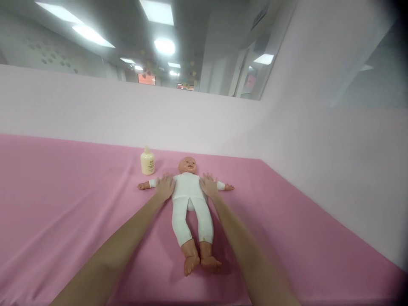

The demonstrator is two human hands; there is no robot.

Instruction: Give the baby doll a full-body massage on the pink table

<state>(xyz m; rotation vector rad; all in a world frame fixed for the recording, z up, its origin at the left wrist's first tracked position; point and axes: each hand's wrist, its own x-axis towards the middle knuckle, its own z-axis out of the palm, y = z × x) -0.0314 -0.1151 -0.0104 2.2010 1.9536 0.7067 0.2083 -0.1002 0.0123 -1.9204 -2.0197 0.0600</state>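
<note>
A baby doll (pixel 189 187) in a white suit lies on its back, its head toward the wall and its bare feet toward me. Both its arms stretch out sideways. My left hand (pixel 165 186) rests flat, fingers spread, over the doll's upper arm and shoulder on the left side of the view. On the other side, my right hand (pixel 208 185) lies over the opposite shoulder and upper arm, its fingers also apart. Neither hand is wrapped around anything. A cream-coloured bottle (pixel 147 162) with dark print stands upright just beyond my left hand.
The pink sheet (pixel 79 191) under the doll has wrinkles on the left. A pale wall (pixel 127 112) rises behind it, with a window or mirror (pixel 191 51) above showing ceiling lights. Another wall (pixel 334 170) borders the right edge.
</note>
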